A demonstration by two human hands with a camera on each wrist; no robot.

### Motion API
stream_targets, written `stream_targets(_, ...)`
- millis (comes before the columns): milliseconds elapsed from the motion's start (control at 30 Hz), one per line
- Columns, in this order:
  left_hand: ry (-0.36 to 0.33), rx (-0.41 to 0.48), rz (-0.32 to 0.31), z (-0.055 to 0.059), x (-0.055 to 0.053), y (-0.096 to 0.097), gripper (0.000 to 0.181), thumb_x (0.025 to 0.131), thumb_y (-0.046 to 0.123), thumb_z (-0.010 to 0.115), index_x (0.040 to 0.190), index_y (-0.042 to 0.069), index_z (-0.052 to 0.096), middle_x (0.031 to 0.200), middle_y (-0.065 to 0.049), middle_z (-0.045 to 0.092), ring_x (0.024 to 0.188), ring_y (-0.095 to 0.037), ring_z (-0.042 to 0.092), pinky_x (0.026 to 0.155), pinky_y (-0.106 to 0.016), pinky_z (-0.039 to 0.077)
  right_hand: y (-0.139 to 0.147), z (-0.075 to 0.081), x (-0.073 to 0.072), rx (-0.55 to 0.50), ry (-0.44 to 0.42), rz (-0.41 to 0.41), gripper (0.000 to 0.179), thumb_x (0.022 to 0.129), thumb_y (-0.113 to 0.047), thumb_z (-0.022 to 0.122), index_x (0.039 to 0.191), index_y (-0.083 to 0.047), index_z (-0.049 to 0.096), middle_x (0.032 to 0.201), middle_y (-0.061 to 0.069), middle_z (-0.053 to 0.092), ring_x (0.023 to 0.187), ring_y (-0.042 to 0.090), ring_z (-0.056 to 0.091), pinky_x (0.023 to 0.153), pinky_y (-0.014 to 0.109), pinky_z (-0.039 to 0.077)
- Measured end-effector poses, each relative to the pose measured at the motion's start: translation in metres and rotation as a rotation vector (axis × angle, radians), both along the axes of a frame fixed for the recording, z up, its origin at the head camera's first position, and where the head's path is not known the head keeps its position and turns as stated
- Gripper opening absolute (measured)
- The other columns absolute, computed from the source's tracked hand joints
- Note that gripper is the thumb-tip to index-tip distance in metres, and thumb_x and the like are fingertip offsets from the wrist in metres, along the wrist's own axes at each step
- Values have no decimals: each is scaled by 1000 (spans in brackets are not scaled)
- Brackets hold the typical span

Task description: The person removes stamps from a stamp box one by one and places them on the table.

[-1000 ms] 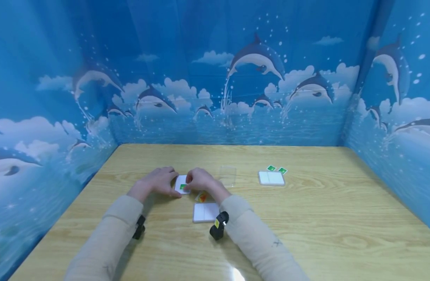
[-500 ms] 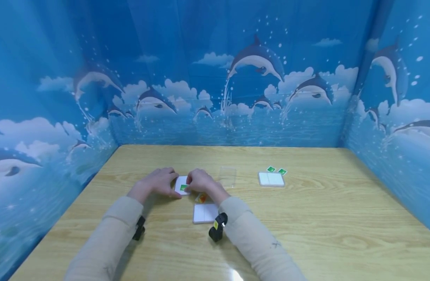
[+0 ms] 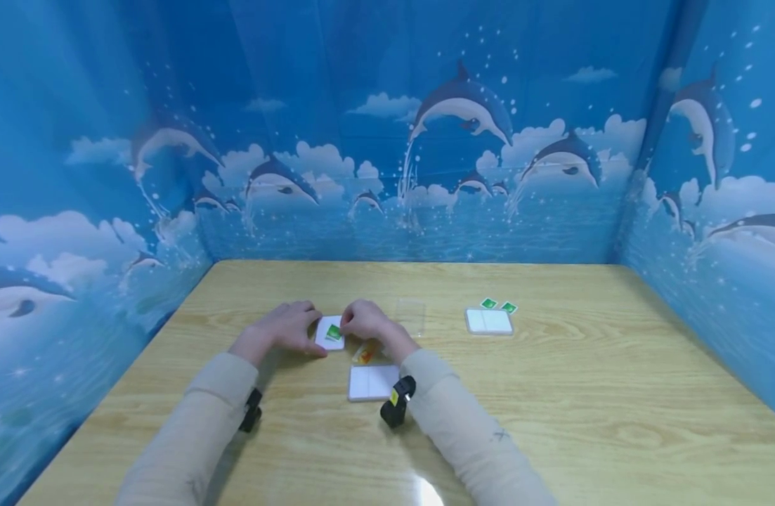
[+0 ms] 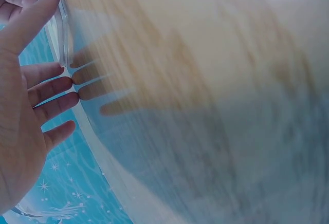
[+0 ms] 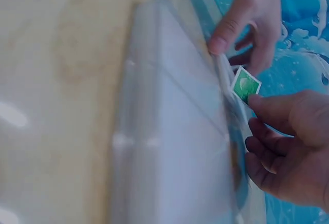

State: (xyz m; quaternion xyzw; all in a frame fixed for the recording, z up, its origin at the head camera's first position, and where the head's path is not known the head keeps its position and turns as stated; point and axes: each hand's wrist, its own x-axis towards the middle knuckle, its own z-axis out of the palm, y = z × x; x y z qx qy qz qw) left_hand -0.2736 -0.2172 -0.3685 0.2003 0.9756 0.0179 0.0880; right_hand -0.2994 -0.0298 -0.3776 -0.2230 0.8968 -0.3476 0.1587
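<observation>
On the left part of the table lies a small white case (image 3: 322, 341) with rounded corners. My left hand (image 3: 287, 327) holds it at its left side, thumb at the near edge and fingers at the far edge. In the right wrist view, my right hand (image 5: 293, 147) pinches a green stamp (image 5: 247, 86) with a white perforated border by one corner. The head view has this stamp (image 3: 334, 332) tilted over the case, with my right hand (image 3: 364, 320) just right of it. An orange-patterned piece (image 3: 365, 352) lies under my right wrist, partly hidden.
Nearer me sits another white case (image 3: 371, 384), its right end beside my right sleeve. A clear plastic lid (image 3: 412, 316) lies behind my right wrist. Farther right are a third white case (image 3: 489, 321) and two green stamps (image 3: 489, 303). A dolphin-print curtain (image 3: 387, 140) borders the table.
My right hand has shifted slightly to the right. The green stamp has turned and shows more of its face above the case. My left hand has stayed in place.
</observation>
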Motion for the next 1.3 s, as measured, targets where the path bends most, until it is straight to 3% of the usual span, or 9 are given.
stream_targets(267,15,-19,-16,-1,-2,-1,88,68,68,65,127,3,52,120,-13,51,108,-30,50,93,-46,40,15,11,-16,-78,1,-22,7,86,-9,63,84,-4,66,79,4,60,70,14,51,59,23,42)
stream_targets(567,14,-36,-24,-1,-5,2,89,69,68,64,129,4,51,123,-15,50,112,-31,48,96,-47,38,28,18,-32,-55,27,-83,10,88,-10,59,86,-3,66,80,5,59,68,14,50,57,24,42)
stream_targets(733,-9,-35,5,2,-2,2,89,68,67,65,130,4,50,125,-15,49,113,-31,47,97,-47,37,24,12,-33,-70,-5,-118,8,86,-9,60,88,-3,65,81,6,59,73,16,53,62,25,45)
stream_targets(933,-12,-25,20,-2,-2,1,90,67,68,66,130,6,51,125,-14,49,112,-30,47,96,-46,38,18,3,-35,-104,-45,-169,8,87,-12,61,86,-5,64,78,5,58,65,13,50,56,25,43)
stream_targets(1300,2,-15,-8,-1,-2,-1,89,67,67,66,128,4,52,120,-13,50,106,-29,49,92,-45,40,6,1,-38,-93,11,-147,7,85,-9,62,84,-3,65,74,4,57,60,12,48,52,21,40)
